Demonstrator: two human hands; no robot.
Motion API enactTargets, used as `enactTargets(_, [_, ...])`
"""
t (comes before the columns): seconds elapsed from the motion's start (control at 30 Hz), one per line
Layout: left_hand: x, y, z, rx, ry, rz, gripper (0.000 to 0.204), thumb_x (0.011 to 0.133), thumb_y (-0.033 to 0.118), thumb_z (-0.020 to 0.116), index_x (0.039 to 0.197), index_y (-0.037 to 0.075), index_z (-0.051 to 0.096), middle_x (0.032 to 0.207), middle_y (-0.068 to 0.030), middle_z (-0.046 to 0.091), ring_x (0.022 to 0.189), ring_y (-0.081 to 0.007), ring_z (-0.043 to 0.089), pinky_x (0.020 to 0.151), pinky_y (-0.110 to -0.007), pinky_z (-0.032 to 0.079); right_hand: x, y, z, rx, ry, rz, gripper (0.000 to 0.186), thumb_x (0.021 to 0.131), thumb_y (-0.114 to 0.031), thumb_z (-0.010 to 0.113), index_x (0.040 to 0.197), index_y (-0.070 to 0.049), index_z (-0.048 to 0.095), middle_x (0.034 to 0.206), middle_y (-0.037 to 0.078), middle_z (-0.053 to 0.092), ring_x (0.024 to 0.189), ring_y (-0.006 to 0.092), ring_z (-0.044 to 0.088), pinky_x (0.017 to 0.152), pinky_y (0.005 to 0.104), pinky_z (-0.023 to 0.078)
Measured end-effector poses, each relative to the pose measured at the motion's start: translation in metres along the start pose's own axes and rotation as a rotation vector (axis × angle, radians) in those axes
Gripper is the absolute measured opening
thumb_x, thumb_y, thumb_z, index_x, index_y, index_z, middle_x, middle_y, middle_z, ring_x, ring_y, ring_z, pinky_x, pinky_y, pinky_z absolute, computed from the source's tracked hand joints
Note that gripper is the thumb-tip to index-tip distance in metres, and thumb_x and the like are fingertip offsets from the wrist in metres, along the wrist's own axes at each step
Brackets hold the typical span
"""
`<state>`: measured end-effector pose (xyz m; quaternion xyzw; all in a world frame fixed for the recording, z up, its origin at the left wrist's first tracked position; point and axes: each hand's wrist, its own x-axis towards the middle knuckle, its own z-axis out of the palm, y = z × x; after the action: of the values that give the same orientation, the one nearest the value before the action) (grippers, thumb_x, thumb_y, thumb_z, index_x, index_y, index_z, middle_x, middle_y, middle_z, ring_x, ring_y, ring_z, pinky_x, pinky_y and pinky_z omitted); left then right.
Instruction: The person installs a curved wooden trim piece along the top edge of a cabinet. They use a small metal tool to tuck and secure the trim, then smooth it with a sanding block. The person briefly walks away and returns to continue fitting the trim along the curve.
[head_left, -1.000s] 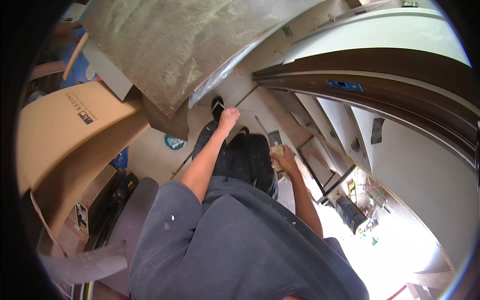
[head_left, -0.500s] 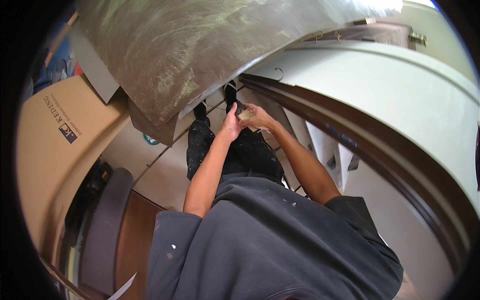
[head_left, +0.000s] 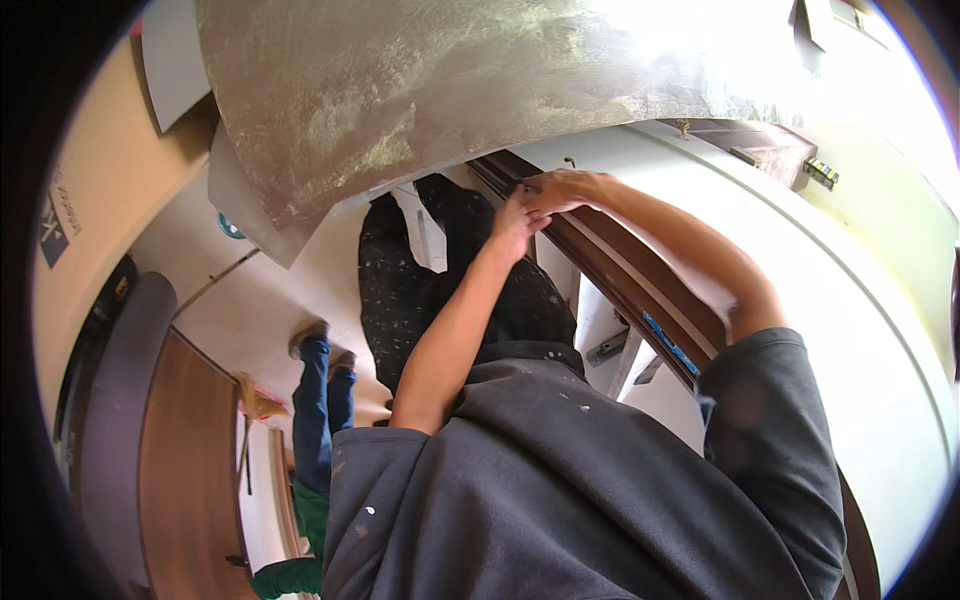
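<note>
My right hand (head_left: pixel 566 191) is closed, its fingers curled down beside the dark brown edge strip (head_left: pixel 625 255) of a large white panel (head_left: pixel 760 220). Just below and to its left, my left hand (head_left: pixel 514 226) is closed too, its fingertips meeting the right hand's. Something small and dark shows between them, too hidden to name. Ahead of both hands, a big sheet with a mottled grey-brown, streaky surface (head_left: pixel 400 95) spreads across the top, its near edge just beyond my fingers.
At the left stand a cardboard box (head_left: pixel 110 190), a grey roll (head_left: pixel 135 370) and a brown wooden panel (head_left: pixel 190 460). Behind me on the left is another person in blue trousers (head_left: pixel 312 400) and a green top. A small yellow-and-black item (head_left: pixel 822 174) lies at the far right.
Both hands have moved right, to the brown edge strip. The pale block earlier between them no longer shows. My right elbow has swung outward, and the other person has come into view.
</note>
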<state>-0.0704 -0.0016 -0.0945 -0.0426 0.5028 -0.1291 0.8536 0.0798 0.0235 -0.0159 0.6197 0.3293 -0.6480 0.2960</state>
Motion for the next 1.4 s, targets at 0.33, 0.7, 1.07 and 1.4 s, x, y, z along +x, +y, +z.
enactTargets(0.33, [-0.019,-0.044,0.078,0.331,0.048,0.2,0.042,0.098,0.037,0.061,0.074,0.003,0.063,0.068,-0.0039,0.062,0.065,-0.01,0.055,0.059,-0.03,0.041,-0.09,0.044,-0.013,0.247,0.056,0.055,0.043,0.098,-0.042,0.045,0.118,-0.011,0.067,0.13,0.02,0.064,0.116,0.0399,0.064,0.1,0.0492,0.05])
enactTargets(0.7, [0.003,-0.031,0.05,0.358,-0.02,0.056,0.04,0.098,0.041,0.063,0.09,0.003,0.067,0.073,-0.0016,0.064,0.063,-0.0098,0.062,0.051,-0.024,0.042,-0.059,0.061,0.01,-0.069,0.03,-0.185,0.031,0.101,-0.026,0.044,0.12,-0.016,0.067,0.148,0.024,0.046,0.117,0.0436,0.063,0.102,0.0464,0.052])
enactTargets(1.07, [0.02,-0.024,0.052,0.103,-0.058,0.038,0.035,0.102,0.032,0.057,0.105,-0.002,0.063,0.093,-0.0093,0.064,0.083,-0.019,0.067,0.062,-0.033,0.059,-0.033,0.061,0.016,-0.034,0.115,-0.148,0.026,0.097,-0.021,0.049,0.106,-0.007,0.069,0.136,0.022,0.058,0.113,0.0407,0.064,0.097,0.0458,0.053])
enactTargets(1.4, [0.032,-0.027,0.053,-0.003,-0.022,-0.028,0.036,0.104,0.032,0.05,0.115,-0.001,0.058,0.102,-0.0122,0.065,0.087,-0.0214,0.066,0.068,-0.037,0.058,-0.016,0.062,0.022,-0.087,0.176,-0.206,0.038,0.096,-0.035,0.061,0.119,-0.005,0.066,0.129,0.027,0.061,0.106,0.0458,0.066,0.09,0.0488,0.058])
